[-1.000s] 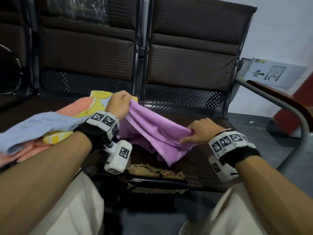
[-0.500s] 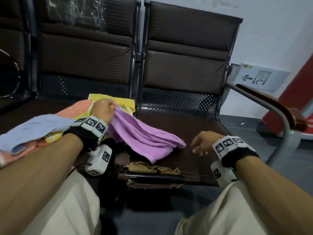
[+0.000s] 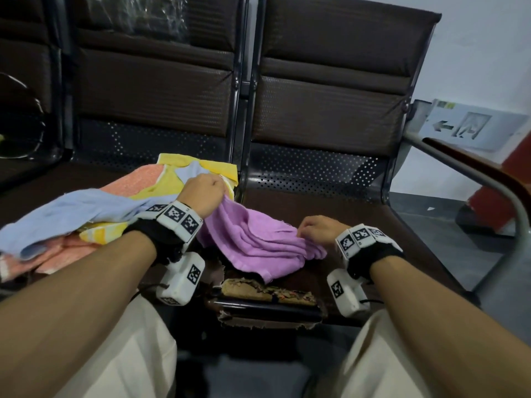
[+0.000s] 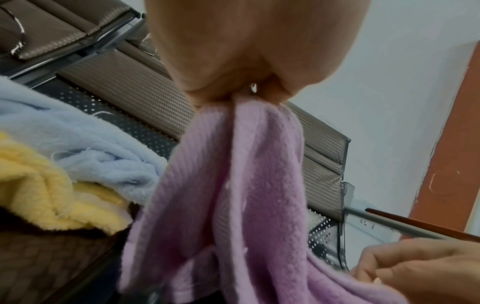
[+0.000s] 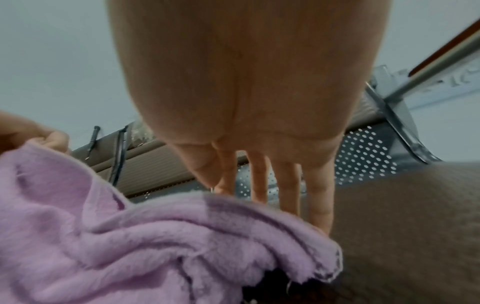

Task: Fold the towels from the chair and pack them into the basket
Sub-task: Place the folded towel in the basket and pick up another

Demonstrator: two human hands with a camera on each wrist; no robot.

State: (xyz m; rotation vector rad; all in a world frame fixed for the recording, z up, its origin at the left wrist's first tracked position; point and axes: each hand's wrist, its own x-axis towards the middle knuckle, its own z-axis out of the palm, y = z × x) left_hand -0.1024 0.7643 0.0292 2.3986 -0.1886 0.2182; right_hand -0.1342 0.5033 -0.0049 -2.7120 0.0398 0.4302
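A purple towel point(image 3: 258, 242) lies bunched on the brown chair seat point(image 3: 359, 216), between my hands. My left hand point(image 3: 214, 191) grips its far left corner and holds it raised; in the left wrist view the purple towel point(image 4: 246, 205) hangs from that closed left hand point(image 4: 249, 90). My right hand point(image 3: 303, 228) is at the towel's right edge. In the right wrist view its fingers point(image 5: 259, 174) point straight down behind a fold of the purple towel point(image 5: 130, 236) and hold nothing that I can see. No basket is in view.
A loose pile lies on the left seat: a light blue towel point(image 3: 71, 214), a yellow towel point(image 3: 184, 173) and an orange towel point(image 3: 138, 179). The seat's front edge point(image 3: 267, 291) is torn. A metal armrest point(image 3: 488, 179) with a wooden top bounds the right side.
The right hand let go of the towel, drew away to the right, and has come back to its right edge. The left hand has kept its hold on the corner.
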